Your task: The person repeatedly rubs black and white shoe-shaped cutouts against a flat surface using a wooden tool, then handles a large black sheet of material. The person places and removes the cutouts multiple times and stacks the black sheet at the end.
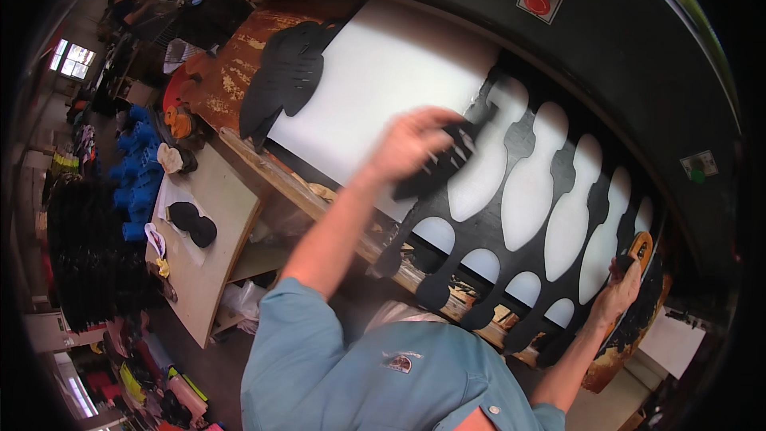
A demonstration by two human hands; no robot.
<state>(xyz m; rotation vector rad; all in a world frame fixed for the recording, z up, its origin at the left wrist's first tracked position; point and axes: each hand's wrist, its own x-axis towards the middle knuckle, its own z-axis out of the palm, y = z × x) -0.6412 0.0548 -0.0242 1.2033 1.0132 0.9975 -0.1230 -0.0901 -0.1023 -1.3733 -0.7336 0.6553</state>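
Note:
A black sheet [550,271] with several sole-shaped holes lies on a white cutting board [375,80] under a black press. My left hand [411,144] is raised over the sheet's left end, shut on a few black sole-shaped cut pieces [447,164]. A pile of the same black pieces [283,72] rests on the board's far left corner. My right hand [618,295] is at the sheet's right end, gripping an orange-rimmed sole-shaped cutter [640,247].
The press housing carries a red button [536,1] and a green button [698,168]. A low side table [215,263] on the left holds black pieces. Blue stacked items [136,168] and shelves stand beyond it. Another person [124,0] works far off.

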